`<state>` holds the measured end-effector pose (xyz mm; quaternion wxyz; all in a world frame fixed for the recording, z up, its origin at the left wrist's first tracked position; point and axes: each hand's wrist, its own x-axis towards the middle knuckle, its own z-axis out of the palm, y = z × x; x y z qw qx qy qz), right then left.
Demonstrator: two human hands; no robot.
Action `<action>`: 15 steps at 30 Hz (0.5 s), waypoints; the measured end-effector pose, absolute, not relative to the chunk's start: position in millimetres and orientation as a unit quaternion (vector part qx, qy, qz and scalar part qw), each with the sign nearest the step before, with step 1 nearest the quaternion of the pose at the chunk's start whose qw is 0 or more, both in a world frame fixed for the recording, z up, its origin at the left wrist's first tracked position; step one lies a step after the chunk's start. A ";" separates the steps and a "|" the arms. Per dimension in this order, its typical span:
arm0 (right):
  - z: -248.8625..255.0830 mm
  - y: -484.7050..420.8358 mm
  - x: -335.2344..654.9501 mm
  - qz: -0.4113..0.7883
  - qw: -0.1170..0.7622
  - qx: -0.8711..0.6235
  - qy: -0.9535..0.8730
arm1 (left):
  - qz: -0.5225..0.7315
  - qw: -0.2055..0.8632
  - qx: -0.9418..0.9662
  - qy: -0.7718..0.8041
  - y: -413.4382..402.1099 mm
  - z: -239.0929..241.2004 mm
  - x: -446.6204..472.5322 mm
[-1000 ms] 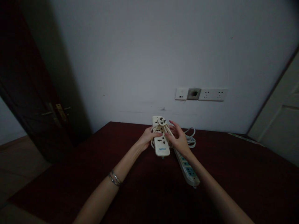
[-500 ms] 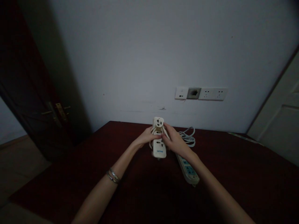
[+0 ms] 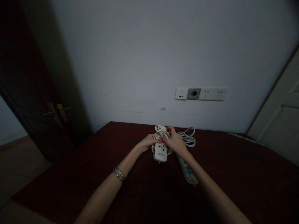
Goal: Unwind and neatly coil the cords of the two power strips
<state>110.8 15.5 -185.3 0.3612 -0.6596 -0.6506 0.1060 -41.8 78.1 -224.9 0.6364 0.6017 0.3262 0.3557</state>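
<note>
Both my hands hold a cream power strip (image 3: 160,152) with its cord wound round it, low over a dark red table (image 3: 130,193). My left hand (image 3: 147,142) grips the strip's left side, fingers curled round it. My right hand (image 3: 175,143) is closed on the right side, near the round plug (image 3: 160,128) at the strip's far end. A second power strip (image 3: 188,172), white with blue sockets, lies flat on the table under my right forearm. Its white cord (image 3: 188,138) is coiled behind my right hand.
A grey wall stands behind the table with a row of wall sockets (image 3: 201,94). A dark wooden door (image 3: 35,102) with a brass handle is at the left. A pale door (image 3: 279,124) is at the right.
The cream strip has come down from its raised, tilted position toward the table. My right hand went from spread open beside the cord to closed on the strip's right side.
</note>
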 end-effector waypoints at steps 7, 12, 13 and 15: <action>-196.4 54.0 89.0 0.108 0.266 -0.730 -0.620 | 0.451 0.503 0.576 0.460 99.3 -249.9 -45.3; -203.1 78.5 71.0 0.114 0.242 -0.741 -0.615 | 0.467 0.452 0.576 0.496 111.5 -260.8 -55.4; -204.8 82.1 68.3 0.116 0.239 -0.741 -0.617 | 0.463 0.445 0.577 0.504 113.7 -263.4 -57.0; -207.8 88.3 64.0 0.121 0.233 -0.738 -0.621 | 0.449 0.434 0.581 0.522 118.0 -268.1 -59.8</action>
